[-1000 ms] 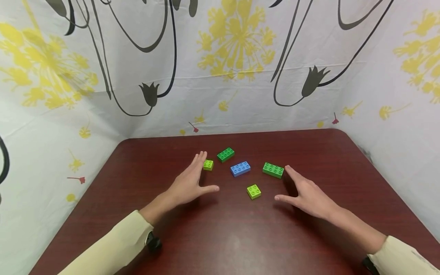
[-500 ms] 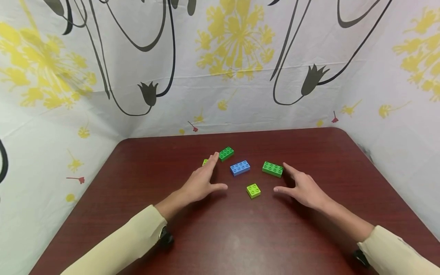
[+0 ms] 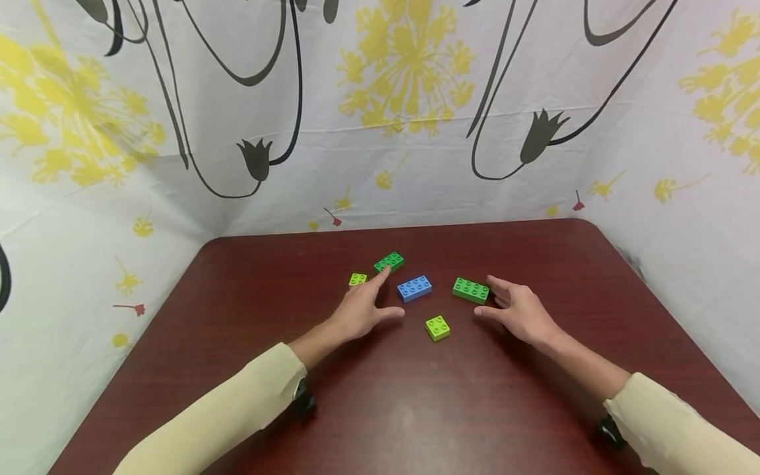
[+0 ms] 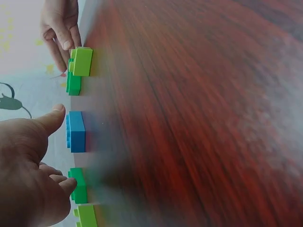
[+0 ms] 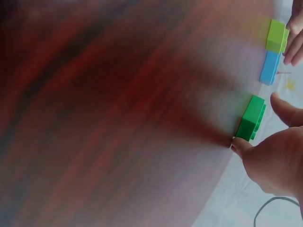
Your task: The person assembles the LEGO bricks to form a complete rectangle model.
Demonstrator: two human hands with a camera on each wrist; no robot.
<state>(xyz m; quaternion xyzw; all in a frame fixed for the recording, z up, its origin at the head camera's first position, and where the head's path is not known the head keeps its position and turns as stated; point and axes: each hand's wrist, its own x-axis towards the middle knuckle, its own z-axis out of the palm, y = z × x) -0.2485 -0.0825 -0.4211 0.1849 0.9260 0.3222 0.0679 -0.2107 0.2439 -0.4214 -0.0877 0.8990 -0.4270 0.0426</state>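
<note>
My left hand [image 3: 359, 313] hovers with its thumb spread, between the left lime-green brick [image 3: 357, 280] and the blue brick [image 3: 414, 288]. Its forefinger tip overlaps the near edge of the far green brick [image 3: 390, 262] in the head view; contact cannot be told. My right hand [image 3: 522, 313] is at the right end of the other green brick [image 3: 471, 290]. In the right wrist view a fingertip lies close to that green brick's [image 5: 251, 118] end, while the thumb stands apart from it. The near lime-green brick [image 3: 437, 328] lies between the hands. Neither hand holds anything.
All the bricks lie on a dark red-brown wooden table [image 3: 410, 409]. A white cloth [image 3: 320, 119] with yellow and grey flower prints hangs around its back and sides. Long pale sleeves [image 3: 237, 402] cover both forearms.
My left hand has moved to the right, from the left lime-green brick toward the blue one. The right hand has shifted slightly inward, its fingers bending a little. The bricks have not moved.
</note>
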